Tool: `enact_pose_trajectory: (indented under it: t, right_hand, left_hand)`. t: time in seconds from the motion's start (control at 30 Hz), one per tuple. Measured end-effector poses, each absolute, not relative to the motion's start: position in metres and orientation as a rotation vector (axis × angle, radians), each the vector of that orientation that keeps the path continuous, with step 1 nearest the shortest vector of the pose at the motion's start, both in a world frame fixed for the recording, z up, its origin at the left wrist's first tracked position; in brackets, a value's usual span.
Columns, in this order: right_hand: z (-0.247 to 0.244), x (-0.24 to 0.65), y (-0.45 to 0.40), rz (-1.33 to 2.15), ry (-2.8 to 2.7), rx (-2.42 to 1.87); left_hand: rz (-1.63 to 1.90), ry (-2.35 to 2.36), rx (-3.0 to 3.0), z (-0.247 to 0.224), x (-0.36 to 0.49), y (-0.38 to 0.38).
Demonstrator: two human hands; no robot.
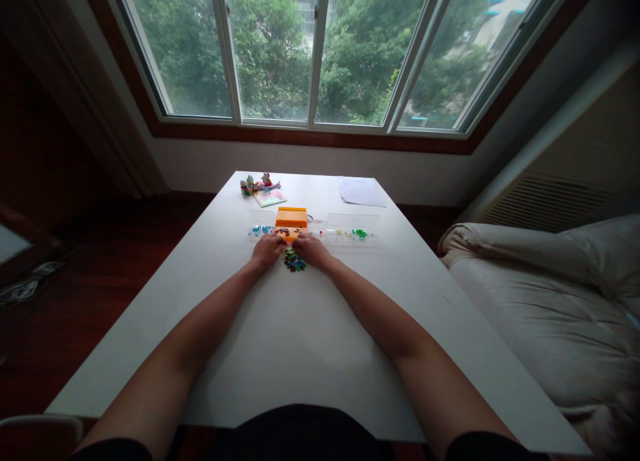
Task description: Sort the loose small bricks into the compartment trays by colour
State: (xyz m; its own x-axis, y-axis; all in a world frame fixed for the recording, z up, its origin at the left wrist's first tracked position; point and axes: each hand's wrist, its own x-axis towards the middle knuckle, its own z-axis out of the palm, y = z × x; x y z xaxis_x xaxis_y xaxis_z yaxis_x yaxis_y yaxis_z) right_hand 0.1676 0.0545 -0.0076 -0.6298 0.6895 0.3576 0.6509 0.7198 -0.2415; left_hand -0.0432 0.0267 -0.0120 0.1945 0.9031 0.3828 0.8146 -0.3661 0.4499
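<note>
My left hand is at the front left corner of an orange box with its lid tipped back, fingers curled together. At the box's front right, my right hand also has its fingers drawn together. Anything in either hand is too small to make out. Just below the fingertips lies a pile of small mixed building bricks, mostly green, blue and brown. Small brown pieces sit in the box. To the left, a clear tray holds blue pieces; to the right, another clear tray holds green pieces and pale ones.
Everything stands on a white table. Small brick figures and a pastel booklet are at its far left. White paper sheets lie at the far right. A beige sofa stands beside the table, and a window is behind.
</note>
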Motion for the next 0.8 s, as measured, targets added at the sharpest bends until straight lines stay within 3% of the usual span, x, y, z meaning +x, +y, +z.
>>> enact_pose_trajectory:
  t: [0.4,0.8]
  right_hand:
    - [-0.014,0.175,0.05,0.111,-2.372,-0.982]
    - [0.009,0.272,0.081,0.051,-1.52,-1.315]
  left_hand:
    - [0.901,1.608,2.331,-0.012,-0.043,0.027]
    - [0.908,1.584,2.329,-0.015,-0.044,0.028]
